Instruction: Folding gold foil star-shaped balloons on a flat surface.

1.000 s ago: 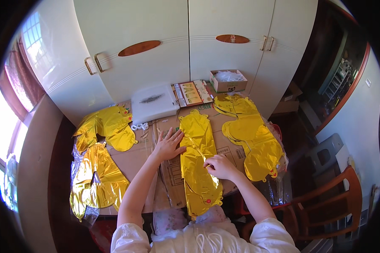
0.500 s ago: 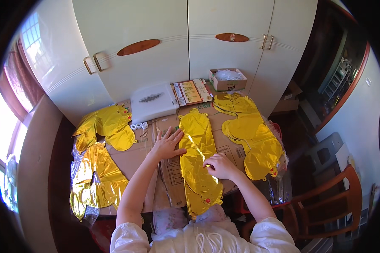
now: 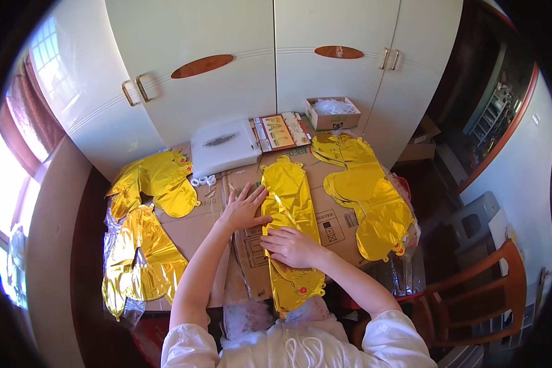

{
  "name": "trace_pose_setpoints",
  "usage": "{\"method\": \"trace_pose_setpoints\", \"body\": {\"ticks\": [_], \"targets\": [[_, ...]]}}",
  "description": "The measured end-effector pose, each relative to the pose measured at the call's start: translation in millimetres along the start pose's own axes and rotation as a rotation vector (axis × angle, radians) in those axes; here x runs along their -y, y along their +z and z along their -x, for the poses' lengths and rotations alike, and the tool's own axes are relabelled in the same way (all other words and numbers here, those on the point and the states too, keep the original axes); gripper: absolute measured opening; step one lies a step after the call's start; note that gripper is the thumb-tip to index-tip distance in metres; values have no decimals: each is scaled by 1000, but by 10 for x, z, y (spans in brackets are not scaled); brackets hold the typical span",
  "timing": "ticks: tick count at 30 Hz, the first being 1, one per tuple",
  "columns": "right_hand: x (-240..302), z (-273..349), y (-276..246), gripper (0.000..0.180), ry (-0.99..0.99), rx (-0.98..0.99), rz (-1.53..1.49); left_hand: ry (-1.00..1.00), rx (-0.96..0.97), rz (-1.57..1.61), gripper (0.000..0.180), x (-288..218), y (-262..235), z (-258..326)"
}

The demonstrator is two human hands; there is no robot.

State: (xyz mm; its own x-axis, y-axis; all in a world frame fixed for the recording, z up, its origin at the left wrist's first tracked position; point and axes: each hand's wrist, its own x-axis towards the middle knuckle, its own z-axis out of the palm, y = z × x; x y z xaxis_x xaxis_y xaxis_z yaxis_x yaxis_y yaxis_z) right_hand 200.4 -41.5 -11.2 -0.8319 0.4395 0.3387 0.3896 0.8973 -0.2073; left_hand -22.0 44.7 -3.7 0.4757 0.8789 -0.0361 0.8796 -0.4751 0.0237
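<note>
A folded gold foil balloon (image 3: 291,211) lies lengthwise in front of me on the cardboard-covered table (image 3: 343,224), its near end hanging toward my lap. My left hand (image 3: 243,208) rests open at its left edge, fingers spread and fingertips on the foil. Flat across the balloon's middle lies my right hand (image 3: 293,246), fingers stretched out to the left and pressing on the foil. Neither hand grips anything. Flat gold foil balloons (image 3: 365,196) are stacked on the right, and more gold foil balloons (image 3: 142,260) lie on the left.
Along the back stand a white plastic-wrapped package (image 3: 224,147), a flat printed box (image 3: 280,132) and a small open box (image 3: 332,116) of clear plastic pieces. Small white rings (image 3: 203,181) lie near the package. White cabinets (image 3: 208,37) rise behind; a wooden chair (image 3: 481,294) stands at right.
My right hand has moved left across the balloon and flattened, its curled fingers now extended on the foil. My left hand stays in nearly the same place.
</note>
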Motion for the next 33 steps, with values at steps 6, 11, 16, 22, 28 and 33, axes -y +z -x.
{"method": "trace_pose_setpoints", "body": {"ticks": [6,11,16,22,28,33], "targets": [[23,56,25,39,-15,93,13,-11,1,1,95,31,30,25],[30,70,16,36,-19,89,-14,-7,34,29,94,27,-33,31],[54,65,-28,34,-16,103,-12,-16,41,7,89,33,-64,5],[66,43,-62,35,-27,122,1,-41,0,19,74,67,-74,-24],[60,70,-10,48,34,105,-7,-28,-171,66,64,16,-66,78],[31,89,6,52,22,110,-29,215,-281,161,53,-108,-145,511]]}}
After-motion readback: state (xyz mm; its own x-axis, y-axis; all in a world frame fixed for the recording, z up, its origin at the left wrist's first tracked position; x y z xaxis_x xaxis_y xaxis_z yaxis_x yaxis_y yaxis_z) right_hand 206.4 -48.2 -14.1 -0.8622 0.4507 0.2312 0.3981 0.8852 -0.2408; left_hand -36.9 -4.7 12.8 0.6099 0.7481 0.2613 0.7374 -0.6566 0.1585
